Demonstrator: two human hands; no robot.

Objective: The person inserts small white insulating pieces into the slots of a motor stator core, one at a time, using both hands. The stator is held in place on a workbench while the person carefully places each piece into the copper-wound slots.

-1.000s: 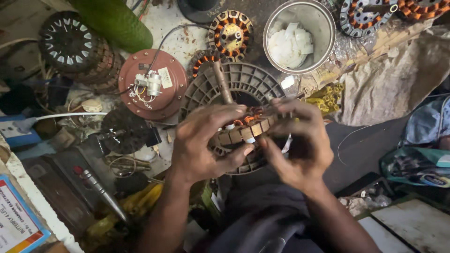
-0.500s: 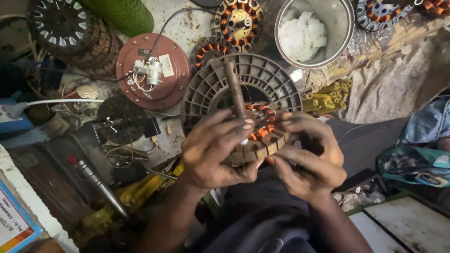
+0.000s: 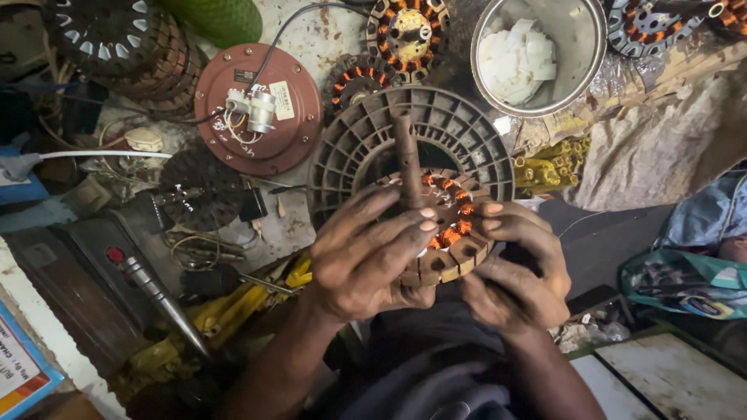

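Right now I have the fan motor stator held between both hands above my lap, its shaft pointing away from me toward the ribbed grey motor cover behind it. My left hand wraps the left rim, its fingers laid across the copper windings; my right hand cups the right rim from beneath. Both sit equally close. Ahead, the counter is crowded: steel bowl, red-brown motor cap. Free room lies only toward my lap.

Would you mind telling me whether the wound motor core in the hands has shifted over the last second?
Yes. The motor core has tilted up toward the camera and now covers more of the ribbed grey housing behind it.
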